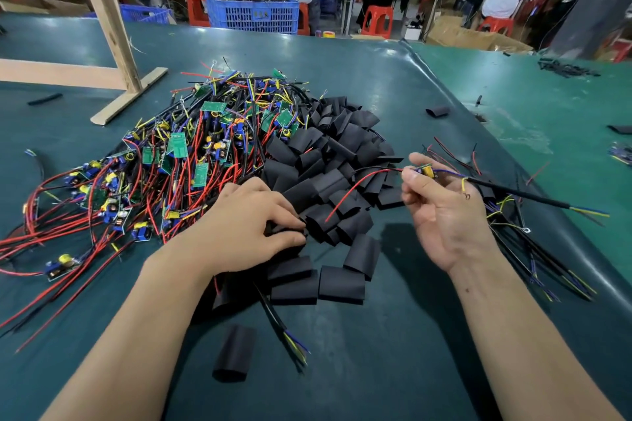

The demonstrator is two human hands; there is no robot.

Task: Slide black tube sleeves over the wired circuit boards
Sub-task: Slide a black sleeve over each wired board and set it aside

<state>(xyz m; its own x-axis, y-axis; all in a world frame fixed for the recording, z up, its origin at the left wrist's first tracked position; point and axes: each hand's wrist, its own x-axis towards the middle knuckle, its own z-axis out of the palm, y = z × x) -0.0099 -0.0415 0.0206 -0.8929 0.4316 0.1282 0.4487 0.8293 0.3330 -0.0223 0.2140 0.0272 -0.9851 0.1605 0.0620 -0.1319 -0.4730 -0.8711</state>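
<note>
Your left hand (pixel 251 219) lies palm down at the near edge of the heap of black tube sleeves (pixel 337 161), its fingers curled and pinching one sleeve (pixel 289 231) between thumb and fingertips. Your right hand (pixel 443 212) is raised palm toward you just right of the heap, thumb and forefinger pinching a small wired circuit board (pixel 425 170) at its top; a red wire (pixel 355 188) droops from the board over the sleeves, and a black cable (pixel 519 194) with blue and yellow leads runs off to the right. Left of the sleeves and tangled into them sits a big pile of wired circuit boards (pixel 191 154), green boards among red, black and yellow wires that spill toward your left forearm. Loose sleeves lie flat on the green mat (pixel 410 335) between your arms, one of them (pixel 236 352) apart and nearer you, beside a stray black cable (pixel 280 325). Under and beyond your right hand lies a smaller bundle of cables (pixel 533 249). A wooden stand (pixel 113 44) rests on the mat at far left. Beyond the table are a blue crate (pixel 254 10), red stools (pixel 378 20) and people seated at benches.
</note>
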